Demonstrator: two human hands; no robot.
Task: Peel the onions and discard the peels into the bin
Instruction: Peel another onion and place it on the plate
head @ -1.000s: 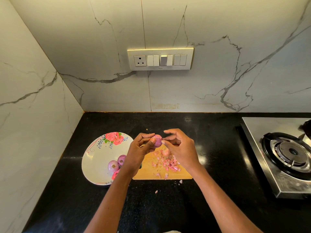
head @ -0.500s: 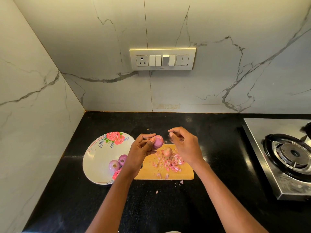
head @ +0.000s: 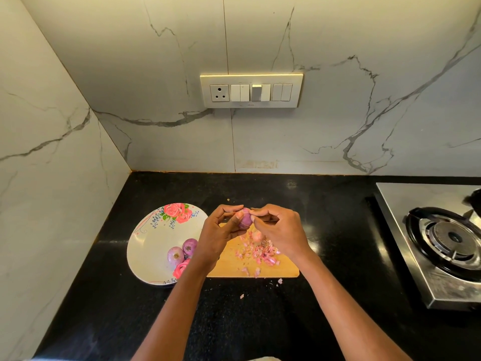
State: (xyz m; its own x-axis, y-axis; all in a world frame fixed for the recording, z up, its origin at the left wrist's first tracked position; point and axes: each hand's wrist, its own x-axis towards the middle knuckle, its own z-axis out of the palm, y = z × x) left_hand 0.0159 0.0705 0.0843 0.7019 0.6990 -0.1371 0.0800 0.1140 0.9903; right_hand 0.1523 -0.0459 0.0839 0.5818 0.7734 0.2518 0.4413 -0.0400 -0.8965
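Observation:
My left hand [head: 221, 231] grips a small purple onion [head: 244, 219] above the far edge of a wooden cutting board [head: 283, 268]. My right hand [head: 279, 230] has its fingertips on the top of that onion, pinching at its skin. A pale onion [head: 257, 235] lies on the board below my hands, amid several pink peel scraps [head: 260, 254]. Two more purple onions [head: 182, 252] sit on a white floral plate [head: 151, 246] at the left. No bin is in view.
A steel gas stove [head: 442, 238] stands at the right on the black counter [head: 338, 230]. Marble walls close the back and left side. A switch panel [head: 251, 91] is on the back wall. A few peel bits [head: 279, 280] lie on the counter before the board.
My right hand had pulled away from the onion half a second ago; now its fingertips are back on the onion's top. The left hand keeps holding the onion in nearly the same place.

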